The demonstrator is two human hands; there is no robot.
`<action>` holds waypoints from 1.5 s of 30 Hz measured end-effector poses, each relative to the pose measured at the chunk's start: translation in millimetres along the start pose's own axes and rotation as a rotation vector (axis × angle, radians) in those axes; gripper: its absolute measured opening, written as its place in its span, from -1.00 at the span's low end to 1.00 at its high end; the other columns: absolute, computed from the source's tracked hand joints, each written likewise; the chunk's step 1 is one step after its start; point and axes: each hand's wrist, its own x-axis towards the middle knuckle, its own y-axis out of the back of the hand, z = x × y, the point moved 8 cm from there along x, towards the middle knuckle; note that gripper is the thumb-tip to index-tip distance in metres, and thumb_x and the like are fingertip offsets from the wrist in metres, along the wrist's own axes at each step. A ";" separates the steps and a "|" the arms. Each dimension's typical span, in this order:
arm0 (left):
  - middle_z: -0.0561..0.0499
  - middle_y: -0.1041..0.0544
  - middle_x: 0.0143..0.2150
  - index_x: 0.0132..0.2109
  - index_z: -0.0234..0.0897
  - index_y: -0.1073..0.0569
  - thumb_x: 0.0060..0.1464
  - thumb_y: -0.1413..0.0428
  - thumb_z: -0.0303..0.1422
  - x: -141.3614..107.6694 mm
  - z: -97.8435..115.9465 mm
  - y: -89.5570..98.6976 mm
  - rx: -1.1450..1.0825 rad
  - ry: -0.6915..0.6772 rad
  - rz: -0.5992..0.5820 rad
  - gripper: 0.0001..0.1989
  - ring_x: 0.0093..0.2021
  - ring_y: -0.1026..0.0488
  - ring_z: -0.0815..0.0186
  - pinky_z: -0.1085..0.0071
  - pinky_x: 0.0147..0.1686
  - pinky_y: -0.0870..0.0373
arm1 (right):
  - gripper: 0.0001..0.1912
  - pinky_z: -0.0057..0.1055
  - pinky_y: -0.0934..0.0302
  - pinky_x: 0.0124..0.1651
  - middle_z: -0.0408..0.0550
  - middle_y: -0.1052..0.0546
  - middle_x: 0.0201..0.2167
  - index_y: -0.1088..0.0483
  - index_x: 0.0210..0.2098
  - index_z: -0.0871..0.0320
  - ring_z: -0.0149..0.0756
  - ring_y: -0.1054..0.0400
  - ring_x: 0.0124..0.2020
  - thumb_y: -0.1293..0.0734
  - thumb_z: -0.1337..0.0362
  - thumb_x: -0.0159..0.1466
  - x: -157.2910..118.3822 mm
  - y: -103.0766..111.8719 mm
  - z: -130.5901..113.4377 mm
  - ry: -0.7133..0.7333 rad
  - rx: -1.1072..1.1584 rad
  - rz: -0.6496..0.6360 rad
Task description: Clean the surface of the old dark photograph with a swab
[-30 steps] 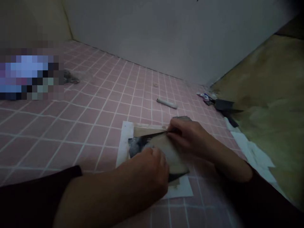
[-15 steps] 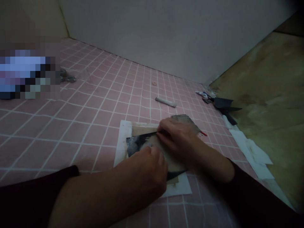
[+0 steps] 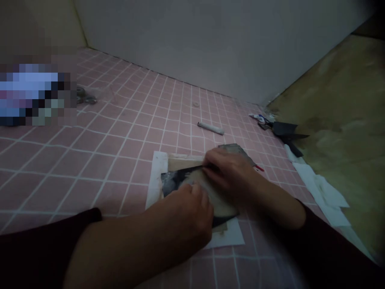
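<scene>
Now, right grip [image 3: 230, 176] pinching the curled tan sheet [image 3: 215, 196], shifted slightly rightward, left hand [image 3: 180, 212] pressing it

Left hand [image 3: 186, 212] down on a curling beige sheet [image 3: 216, 196], right hand [image 3: 228, 176] pinching its upper edge, above a dark glossy sheet [image 3: 176, 180] on white paper [image 3: 155, 176]. Pink tile [image 3: 120, 160] all around, with white grout lines. Beyond, a pale capped marker [image 3: 210, 128], black scissors [image 3: 284, 132], and crumpled white tissue [image 3: 319, 186] nearby.
</scene>
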 end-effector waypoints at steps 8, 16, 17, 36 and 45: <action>-0.10 -0.48 -0.44 -0.33 -0.37 -0.46 0.07 -0.01 -0.45 -2.2 -0.4 0.8 0.022 0.024 0.032 -0.86 -0.50 -0.34 0.24 0.31 -0.54 -0.19 | -0.93 -0.43 -0.10 -0.27 -0.08 -0.40 -0.34 -0.27 -0.33 0.18 -0.35 -0.27 -0.33 -0.21 0.39 0.31 0.6 -2.6 -4.0 0.011 0.022 0.027; -0.12 -0.50 -0.41 -0.33 -0.37 -0.46 0.07 -0.01 -0.46 -1.1 0.6 -0.7 0.008 0.006 0.021 -0.87 -0.46 -0.37 0.23 0.32 -0.52 -0.24 | -0.92 -0.42 -0.09 -0.28 -0.10 -0.40 -0.39 -0.25 -0.36 0.16 -0.35 -0.26 -0.36 -0.24 0.42 0.27 0.4 2.3 1.0 -0.033 -0.005 0.034; -0.10 -0.47 -0.45 -0.36 -0.35 -0.45 0.07 -0.01 -0.46 -1.0 0.4 -0.7 0.003 0.009 0.020 -0.86 -0.49 -0.35 0.23 0.31 -0.53 -0.22 | -0.92 -0.42 -0.10 -0.27 -0.09 -0.40 -0.36 -0.25 -0.35 0.16 -0.35 -0.26 -0.35 -0.22 0.42 0.28 1.1 0.7 -2.4 -0.008 0.019 0.026; -0.18 -0.53 -0.34 -0.29 -0.40 -0.48 0.07 -0.01 -0.48 -0.9 0.3 -0.5 -0.033 0.004 0.022 -0.85 -0.46 -0.38 0.23 0.32 -0.54 -0.24 | -0.91 -0.39 -0.11 -0.25 -0.07 -0.42 -0.37 -0.28 -0.34 0.16 -0.30 -0.30 -0.32 -0.20 0.40 0.30 -1.4 4.5 8.1 -0.044 -0.052 -0.007; -0.17 -0.52 -0.36 -0.32 -0.38 -0.46 0.08 -0.01 -0.47 -1.4 0.4 0.5 -0.012 0.004 0.032 -0.87 -0.44 -0.37 0.23 0.32 -0.51 -0.22 | -0.90 -0.38 -0.11 -0.28 -0.08 -0.40 -0.41 -0.26 -0.37 0.15 -0.31 -0.28 -0.36 -0.20 0.41 0.29 -2.4 4.8 6.9 -0.061 -0.059 -0.022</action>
